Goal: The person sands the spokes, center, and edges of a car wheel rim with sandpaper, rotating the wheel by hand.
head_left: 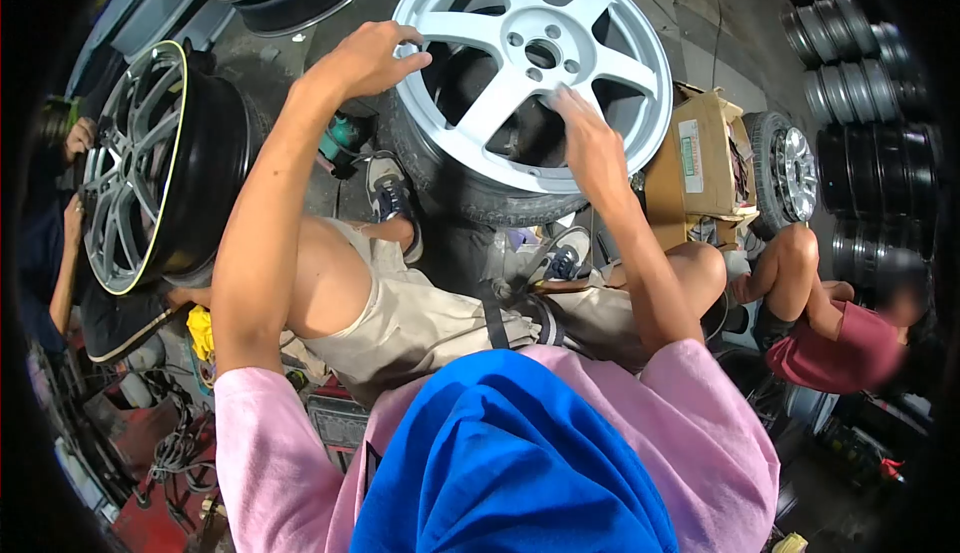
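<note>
A white six-spoke wheel rim point(490, 103) lies face up on a black tire point(500, 205) in front of me. My left hand point(378, 58) is at the rim's left edge, thumb and fingers apart, with the white lip showing between them. Over the lower right part of the rim, close to a spoke, is my right hand point(590, 143). Its fingertips are smeared by motion, and whether they hold something cannot be made out.
A cardboard box point(705, 153) and a tire with a chrome wheel point(785, 173) stand at right. Another person in a red shirt point(835, 348) sits there. At left, another person's hands point(75, 218) touch a grey wheel point(130, 168). Stacked rims point(850, 93) line the far right.
</note>
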Demonstrator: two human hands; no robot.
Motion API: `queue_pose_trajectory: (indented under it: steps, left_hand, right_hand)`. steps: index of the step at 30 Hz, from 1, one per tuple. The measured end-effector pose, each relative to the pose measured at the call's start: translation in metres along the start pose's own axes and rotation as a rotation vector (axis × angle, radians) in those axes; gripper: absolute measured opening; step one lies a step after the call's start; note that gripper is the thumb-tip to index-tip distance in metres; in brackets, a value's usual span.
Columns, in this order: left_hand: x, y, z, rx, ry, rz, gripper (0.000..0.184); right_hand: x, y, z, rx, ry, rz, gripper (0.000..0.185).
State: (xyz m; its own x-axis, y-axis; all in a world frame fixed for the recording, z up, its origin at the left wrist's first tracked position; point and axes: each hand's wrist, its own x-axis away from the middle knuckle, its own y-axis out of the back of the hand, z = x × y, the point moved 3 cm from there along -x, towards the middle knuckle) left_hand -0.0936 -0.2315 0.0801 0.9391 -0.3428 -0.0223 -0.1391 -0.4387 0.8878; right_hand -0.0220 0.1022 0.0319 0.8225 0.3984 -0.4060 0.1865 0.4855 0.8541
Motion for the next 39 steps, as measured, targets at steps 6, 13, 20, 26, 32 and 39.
queue_pose_trajectory:
  steps: [6, 13, 20, 26, 32, 39]
  left_hand:
    - [-0.012, -0.009, 0.022, -0.073, 0.009, 0.000, 0.045]
    - [-0.024, -0.014, -0.018, -0.055, 0.032, 0.069, 0.046]
    - [-0.027, -0.015, -0.013, 0.010, 0.033, 0.128, 0.039]
    - [-0.026, -0.014, -0.015, 0.024, 0.004, 0.136, 0.039]
    - [-0.034, -0.025, -0.015, -0.057, -0.021, 0.044, 0.050]
    - [-0.050, -0.051, -0.005, -0.211, 0.017, 0.025, 0.071]
  right_hand:
    - [0.058, 0.020, -0.015, 0.017, -0.164, -0.038, 0.039]
    - [0.000, -0.019, -0.015, 0.005, -0.124, -0.137, 0.036]
    - [0.081, 0.073, 0.004, -0.093, -0.264, 0.319, 0.038]
    - [0.066, 0.065, -0.012, -0.054, -0.211, -0.167, 0.037]
    - [0.066, 0.016, -0.002, 0.074, -0.122, -0.111, 0.040]
    - [-0.018, -0.007, -0.056, 0.065, 0.004, -0.093, 0.035]
